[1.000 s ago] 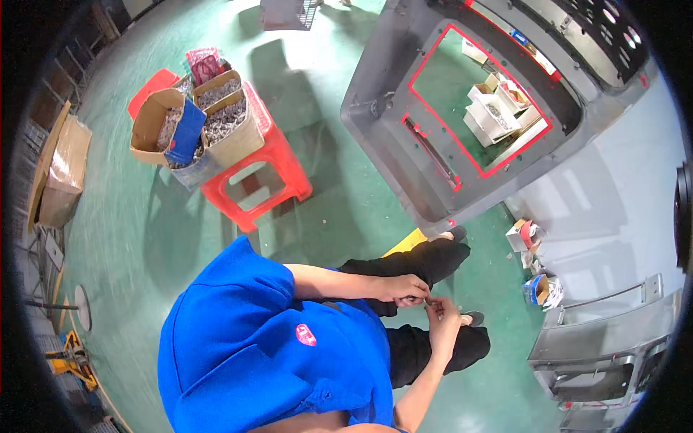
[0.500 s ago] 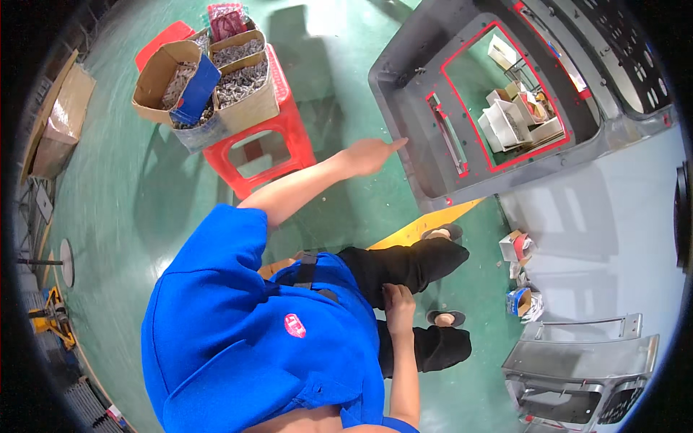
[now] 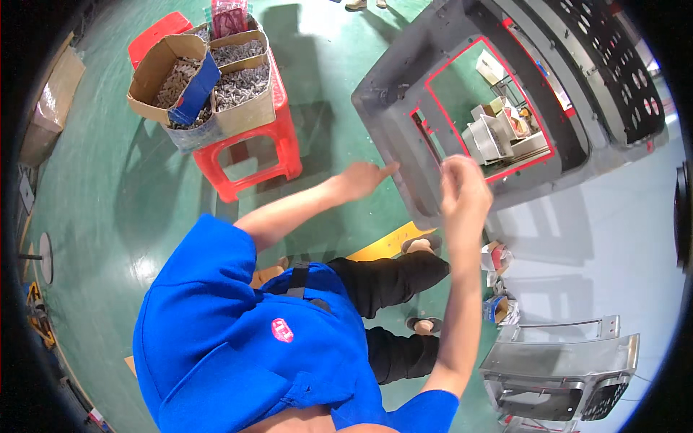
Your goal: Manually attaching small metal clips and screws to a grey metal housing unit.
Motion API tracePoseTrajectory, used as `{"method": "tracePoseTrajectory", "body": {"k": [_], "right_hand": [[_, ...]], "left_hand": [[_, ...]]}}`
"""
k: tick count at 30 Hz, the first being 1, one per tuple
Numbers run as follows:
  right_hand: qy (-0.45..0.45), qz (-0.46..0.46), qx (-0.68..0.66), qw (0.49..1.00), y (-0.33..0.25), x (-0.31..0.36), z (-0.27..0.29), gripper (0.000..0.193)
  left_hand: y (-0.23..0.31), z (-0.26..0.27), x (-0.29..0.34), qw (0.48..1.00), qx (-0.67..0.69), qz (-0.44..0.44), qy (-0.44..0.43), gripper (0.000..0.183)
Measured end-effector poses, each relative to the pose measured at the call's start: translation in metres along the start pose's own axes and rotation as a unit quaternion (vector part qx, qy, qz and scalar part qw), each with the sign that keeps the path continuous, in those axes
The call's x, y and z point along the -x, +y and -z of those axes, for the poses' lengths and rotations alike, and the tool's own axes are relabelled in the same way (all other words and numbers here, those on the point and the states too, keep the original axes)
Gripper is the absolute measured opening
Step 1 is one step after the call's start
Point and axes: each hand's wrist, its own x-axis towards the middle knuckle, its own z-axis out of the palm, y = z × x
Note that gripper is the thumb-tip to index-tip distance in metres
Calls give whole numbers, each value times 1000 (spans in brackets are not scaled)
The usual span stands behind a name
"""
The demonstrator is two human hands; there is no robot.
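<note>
Two bare hands are raised in front of the blue-shirted torso, and both work at the near rim of a large grey plastic panel that stands tilted on the green floor; the right hand is lifted close to the camera with its fingers bunched together, seemingly pinching something small, though what they hold is too small to tell; the left hand reaches further out, its fingers narrow and pointing, the tips touching or just short of the panel's edge beside the red-outlined opening. Slips seem likeliest with the pinched piece: it is tiny, held high over the floor, and could drop between the feet and the yellow floor stripe if the fingers loosen before it meets the rim. Pushing with the left hand might also shift the leaning panel, since nothing visible braces it. Further off, a red stool carries open cardboard boxes of small grey parts near its edge; a careless reach back could tip them.
</note>
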Motion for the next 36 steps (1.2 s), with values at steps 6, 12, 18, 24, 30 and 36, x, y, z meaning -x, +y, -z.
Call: {"method": "tracePoseTrajectory", "body": {"k": [6, 12, 18, 24, 30, 36], "right_hand": [[139, -24, 37, 989, 67, -127, 21, 8], [122, 13, 74, 990, 101, -161, 12, 14], [127, 42, 90, 987, 105, -163, -7, 12], [161, 9, 47, 986, 88, -172, -22, 11], [119, 150, 136, 972, 75, -174, -21, 12], [98, 176, 170, 965, 74, -169, -12, 10]], "left_hand": [[44, 9, 38, 998, 50, 6, -42, 74], [67, 17, 63, 996, 70, -17, -51, 75], [75, 3, 77, 999, 15, -38, -4, 73], [80, 17, 96, 993, 58, -88, 59, 70], [87, 30, 111, 995, 20, -66, 68, 73], [89, 41, 115, 997, 59, -45, -8, 71]]}}
